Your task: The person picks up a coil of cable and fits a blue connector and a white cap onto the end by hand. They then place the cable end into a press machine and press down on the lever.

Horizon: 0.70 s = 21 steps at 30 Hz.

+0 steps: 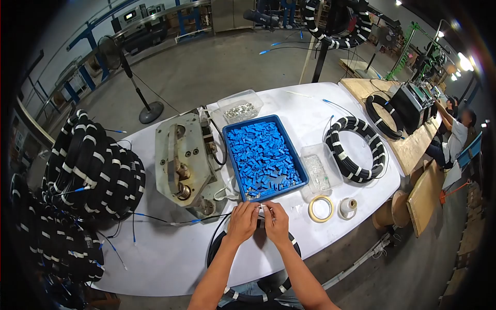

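My left hand [243,222] and my right hand [276,221] meet just in front of the blue tray [306,182], fingertips pinched together. Between them is a small whitish piece [262,206], too small to name. Below my wrists lies a coil of black cable [294,248] with white tape bands, partly hidden by my forearms and hanging over the table's near edge. The tray holds many small blue plastic connector parts [263,155]. Left of my hands, a black cable with a blue connector [195,221] crosses the table.
A metal press-like machine [186,160] stands left of the tray. Clear boxes of small parts [240,110] [323,170], a tape roll [321,208], a white spool [347,207] and a cable coil [356,150] surround it. Taped coils [93,170] pile up at left. A person [460,132] sits far right.
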{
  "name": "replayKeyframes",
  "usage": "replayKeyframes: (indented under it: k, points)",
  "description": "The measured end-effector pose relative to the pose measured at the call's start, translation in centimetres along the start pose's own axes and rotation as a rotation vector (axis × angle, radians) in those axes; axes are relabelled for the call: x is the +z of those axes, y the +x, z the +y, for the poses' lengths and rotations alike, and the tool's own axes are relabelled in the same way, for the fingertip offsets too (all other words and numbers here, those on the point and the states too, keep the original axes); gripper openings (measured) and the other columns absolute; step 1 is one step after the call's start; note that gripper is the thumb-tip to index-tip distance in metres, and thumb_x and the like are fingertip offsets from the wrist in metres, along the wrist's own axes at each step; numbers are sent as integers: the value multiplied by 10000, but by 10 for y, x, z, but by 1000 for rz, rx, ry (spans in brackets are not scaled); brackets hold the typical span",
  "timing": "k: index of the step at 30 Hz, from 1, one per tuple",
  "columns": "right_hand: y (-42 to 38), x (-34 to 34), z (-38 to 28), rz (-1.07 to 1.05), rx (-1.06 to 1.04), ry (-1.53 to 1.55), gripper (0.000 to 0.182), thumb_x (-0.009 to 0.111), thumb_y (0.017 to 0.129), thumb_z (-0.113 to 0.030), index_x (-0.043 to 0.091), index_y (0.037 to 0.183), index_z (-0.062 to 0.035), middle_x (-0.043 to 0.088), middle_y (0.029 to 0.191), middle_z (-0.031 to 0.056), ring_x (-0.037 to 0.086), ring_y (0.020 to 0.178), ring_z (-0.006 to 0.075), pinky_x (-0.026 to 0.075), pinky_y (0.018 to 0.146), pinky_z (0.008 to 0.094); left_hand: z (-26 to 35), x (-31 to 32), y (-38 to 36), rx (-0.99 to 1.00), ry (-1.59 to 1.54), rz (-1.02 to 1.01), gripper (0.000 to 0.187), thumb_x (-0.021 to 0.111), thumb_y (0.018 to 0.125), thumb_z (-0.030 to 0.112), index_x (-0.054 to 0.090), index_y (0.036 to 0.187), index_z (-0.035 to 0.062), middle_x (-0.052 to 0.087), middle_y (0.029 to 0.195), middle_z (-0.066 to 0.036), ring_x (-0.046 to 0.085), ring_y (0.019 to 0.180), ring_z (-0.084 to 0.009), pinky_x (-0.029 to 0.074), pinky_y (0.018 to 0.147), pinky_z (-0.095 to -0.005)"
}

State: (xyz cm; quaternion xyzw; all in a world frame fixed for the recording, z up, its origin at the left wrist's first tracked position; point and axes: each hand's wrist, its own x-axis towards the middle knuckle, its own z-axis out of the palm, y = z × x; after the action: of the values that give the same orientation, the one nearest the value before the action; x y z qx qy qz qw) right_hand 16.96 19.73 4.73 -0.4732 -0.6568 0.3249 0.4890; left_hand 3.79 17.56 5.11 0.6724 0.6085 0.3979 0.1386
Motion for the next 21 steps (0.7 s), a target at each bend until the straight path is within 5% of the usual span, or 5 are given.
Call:
replayKeyframes:
  k: [9,13,21]
  points:
    - [8,-5,7,-51,163,121,136,605,934,-87,641,1019,13,632,868,121,622,698,196,495,637,297,-9,-1,16,-94,-282,-137,149,558,933,74,604,1040,-19,617,945,-160,606,818,-304,483,705,-351]
    - [10,-13,11,-153,311,209,153,622,927,-103,652,1014,19,641,876,101,624,708,166,499,640,283,-1,-6,18,-302,-374,-118,161,564,949,101,605,1052,-17,637,906,-132,608,757,-234,475,685,-321]
    - [21,-13,4,-197,345,232,152,638,912,-100,656,997,24,643,873,114,635,691,180,504,640,280,-9,-6,14,-361,-326,-128,184,580,961,151,607,1052,-6,664,903,-137,637,789,-203,495,723,-314]
